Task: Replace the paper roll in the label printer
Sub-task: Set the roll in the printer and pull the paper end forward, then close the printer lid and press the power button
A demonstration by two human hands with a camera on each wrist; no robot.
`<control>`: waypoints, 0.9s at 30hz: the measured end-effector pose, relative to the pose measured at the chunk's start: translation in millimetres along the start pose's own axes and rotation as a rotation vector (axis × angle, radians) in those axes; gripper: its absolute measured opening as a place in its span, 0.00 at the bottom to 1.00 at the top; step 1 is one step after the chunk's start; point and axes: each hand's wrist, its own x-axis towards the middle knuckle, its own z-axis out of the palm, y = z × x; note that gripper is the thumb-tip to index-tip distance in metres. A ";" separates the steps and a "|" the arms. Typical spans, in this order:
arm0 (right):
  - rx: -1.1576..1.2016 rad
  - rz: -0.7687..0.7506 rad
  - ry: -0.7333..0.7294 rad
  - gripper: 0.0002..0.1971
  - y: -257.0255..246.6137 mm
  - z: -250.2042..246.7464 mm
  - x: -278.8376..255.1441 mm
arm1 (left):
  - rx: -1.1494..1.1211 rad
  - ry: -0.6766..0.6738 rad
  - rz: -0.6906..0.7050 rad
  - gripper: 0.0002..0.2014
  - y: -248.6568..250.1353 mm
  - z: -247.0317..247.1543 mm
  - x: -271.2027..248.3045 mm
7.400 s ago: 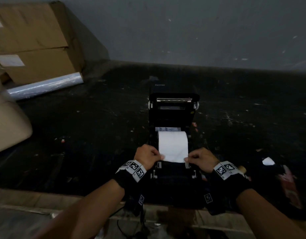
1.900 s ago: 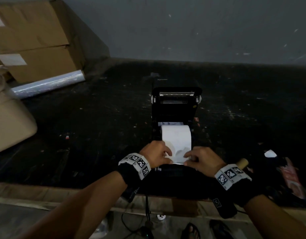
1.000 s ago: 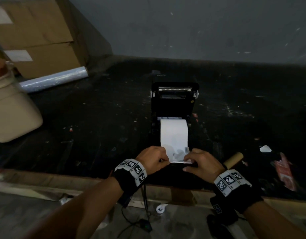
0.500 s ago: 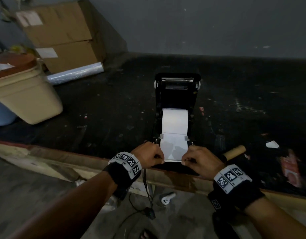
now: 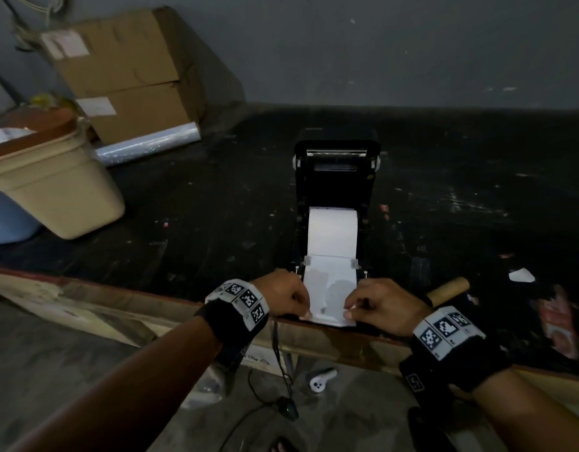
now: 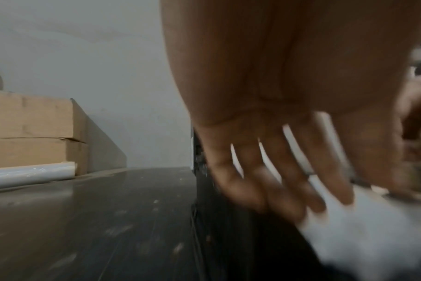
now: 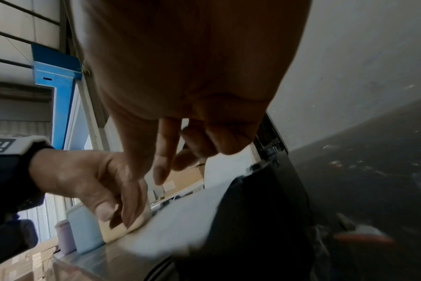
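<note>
A black label printer [image 5: 335,171] stands on the dark table with its lid raised. A white paper roll [image 5: 332,231] sits in its bay. The roll's free end [image 5: 329,288] runs forward under two small guides and over the printer's front. My left hand [image 5: 306,313] pinches the free end's left corner and my right hand [image 5: 348,313] pinches its right corner. In the left wrist view my fingers [image 6: 289,190] lie blurred over the white paper [image 6: 363,237]. The right wrist view shows the left hand's fingers [image 7: 123,209] pinching the paper edge [image 7: 180,218].
An empty cardboard core [image 5: 448,290] lies just right of my right hand. Stacked cardboard boxes [image 5: 125,76], a film roll [image 5: 148,146] and a beige bin [image 5: 53,184] stand at the left. The table's wooden front edge [image 5: 347,344] is under my hands. A cable and adapter [image 5: 286,409] lie on the floor.
Both hands have drawn the paper's free end further toward the table's front edge, and it now lies under the guides. The head view has pulled back.
</note>
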 end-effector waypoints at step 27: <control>0.214 0.316 0.551 0.26 52.8 -174.0 171.0 | -0.620 0.740 -0.263 0.24 -40.1 -216.6 161.1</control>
